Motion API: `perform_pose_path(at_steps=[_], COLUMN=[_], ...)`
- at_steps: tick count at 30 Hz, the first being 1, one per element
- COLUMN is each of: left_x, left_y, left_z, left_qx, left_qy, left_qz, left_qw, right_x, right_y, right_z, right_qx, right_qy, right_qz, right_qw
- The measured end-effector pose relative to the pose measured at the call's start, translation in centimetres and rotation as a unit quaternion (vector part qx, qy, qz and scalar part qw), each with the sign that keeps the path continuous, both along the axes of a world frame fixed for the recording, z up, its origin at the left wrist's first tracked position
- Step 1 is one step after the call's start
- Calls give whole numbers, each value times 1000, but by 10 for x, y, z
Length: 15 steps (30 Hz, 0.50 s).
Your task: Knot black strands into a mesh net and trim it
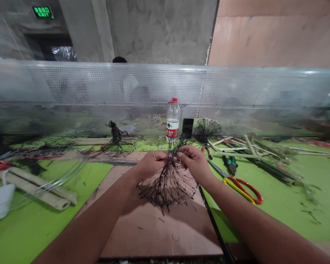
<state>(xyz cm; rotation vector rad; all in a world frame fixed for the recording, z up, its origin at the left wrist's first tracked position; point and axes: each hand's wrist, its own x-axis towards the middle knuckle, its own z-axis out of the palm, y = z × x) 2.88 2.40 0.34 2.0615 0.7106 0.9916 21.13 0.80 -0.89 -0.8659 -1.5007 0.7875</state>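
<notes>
A bundle of thin dark twigs [165, 183], pinched in at its middle and fanning out below and above, stands over the pinkish-brown board [154, 234]. My left hand [152, 163] grips its narrow waist from the left, fingers closed. From the other side my right hand [192, 161] pinches at the same narrow part with thumb and fingertips. What exactly lies between the right fingertips is too small to make out, though they touch the bundle. The lower twigs spread like a skirt just above the board.
Scissors [243, 190] with red and yellow handles and pliers [230, 165] lie right of the board. A water bottle [172, 121] and a dark phone [187, 126] stand ahead, before a perforated screen [154, 84]. Bamboo tubes [38, 189] lie left; a person's head shows beyond the screen.
</notes>
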Motion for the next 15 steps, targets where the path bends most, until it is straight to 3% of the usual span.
perform_pose_path(at_steps=[4,10,15], left_x=[-4,-10,-11], left_y=[3,4,3], left_z=[2,0,-5], left_qx=[138,278,421], left_qy=[23,60,75], left_qz=[84,134,172], left_qw=[987,949,888], right_x=[0,3,3], right_y=[-2,-1,0], right_z=[0,-2,-2], right_qx=[7,36,38], right_qy=[-26,-102,-126], right_qz=[1,-20,-47], right_qw=[1000,994,990])
